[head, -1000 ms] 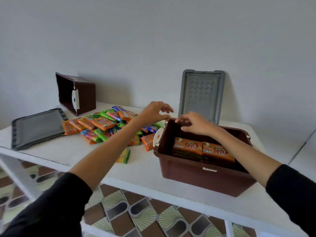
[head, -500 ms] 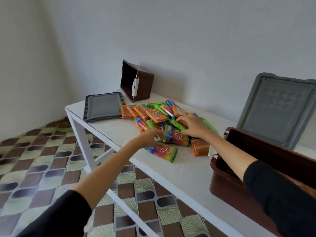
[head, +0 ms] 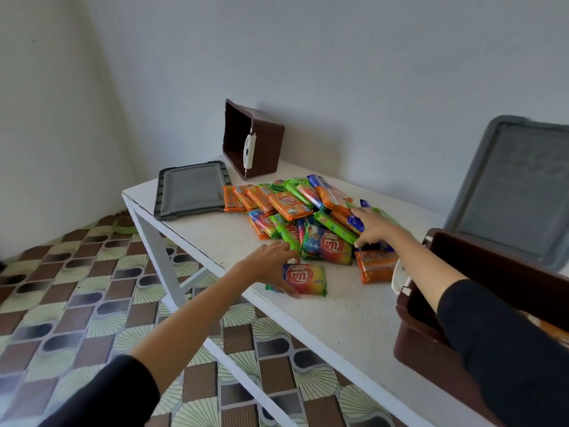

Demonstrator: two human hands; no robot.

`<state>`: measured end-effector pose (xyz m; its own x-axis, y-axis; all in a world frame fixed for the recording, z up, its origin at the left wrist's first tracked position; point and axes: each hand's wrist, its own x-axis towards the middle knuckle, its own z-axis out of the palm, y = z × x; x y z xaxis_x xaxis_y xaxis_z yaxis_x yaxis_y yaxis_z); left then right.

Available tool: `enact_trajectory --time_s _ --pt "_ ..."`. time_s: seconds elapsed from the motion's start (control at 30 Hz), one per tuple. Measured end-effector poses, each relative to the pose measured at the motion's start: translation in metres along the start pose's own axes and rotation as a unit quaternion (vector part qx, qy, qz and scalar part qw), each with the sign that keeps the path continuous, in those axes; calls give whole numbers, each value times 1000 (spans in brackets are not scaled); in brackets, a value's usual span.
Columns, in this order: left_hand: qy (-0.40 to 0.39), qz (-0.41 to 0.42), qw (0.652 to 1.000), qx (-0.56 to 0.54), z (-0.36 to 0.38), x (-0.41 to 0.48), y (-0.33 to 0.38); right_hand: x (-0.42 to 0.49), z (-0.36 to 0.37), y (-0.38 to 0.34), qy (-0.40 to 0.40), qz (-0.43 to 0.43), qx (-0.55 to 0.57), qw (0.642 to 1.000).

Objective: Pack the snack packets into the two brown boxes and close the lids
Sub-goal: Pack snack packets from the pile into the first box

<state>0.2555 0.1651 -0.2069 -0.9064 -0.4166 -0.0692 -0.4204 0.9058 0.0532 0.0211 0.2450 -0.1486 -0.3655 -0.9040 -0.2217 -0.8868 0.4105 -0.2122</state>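
A heap of orange, green, blue and rainbow snack packets (head: pixel 289 206) lies on the white table (head: pixel 338 315). One rainbow packet (head: pixel 306 278) sits apart at the front. My left hand (head: pixel 271 263) holds its left end, thumb along the near edge and fingers behind it. My right hand (head: pixel 372 226) rests with spread fingers on the blue and green packets at the heap's right side. An open brown box (head: pixel 425 349) stands at the right under my right forearm, its contents mostly hidden. The second brown box (head: pixel 255 140) lies on its side at the back.
A grey lid (head: pixel 517 192) leans on the wall behind the near box. Another grey lid (head: pixel 191 189) lies flat at the table's left corner. The table's front edge runs diagonally; tiled floor (head: pixel 77 303) lies below it.
The view has swung left from the near box to the heap. Both hands left the box and reached to the packets; my left hand now has the lone rainbow packet.
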Motion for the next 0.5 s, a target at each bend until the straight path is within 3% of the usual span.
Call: enact_trajectory --time_s 0.23,0.37,0.5 --pt "6 48 994 -94 -1 8 13 -5 0 3 16 -27 29 999" --pt "16 63 992 -108 -3 4 13 -12 -4 18 -24 -36 -27 999" --pt "-30 71 995 -70 -9 3 10 -16 0 28 -30 -22 -27 999"
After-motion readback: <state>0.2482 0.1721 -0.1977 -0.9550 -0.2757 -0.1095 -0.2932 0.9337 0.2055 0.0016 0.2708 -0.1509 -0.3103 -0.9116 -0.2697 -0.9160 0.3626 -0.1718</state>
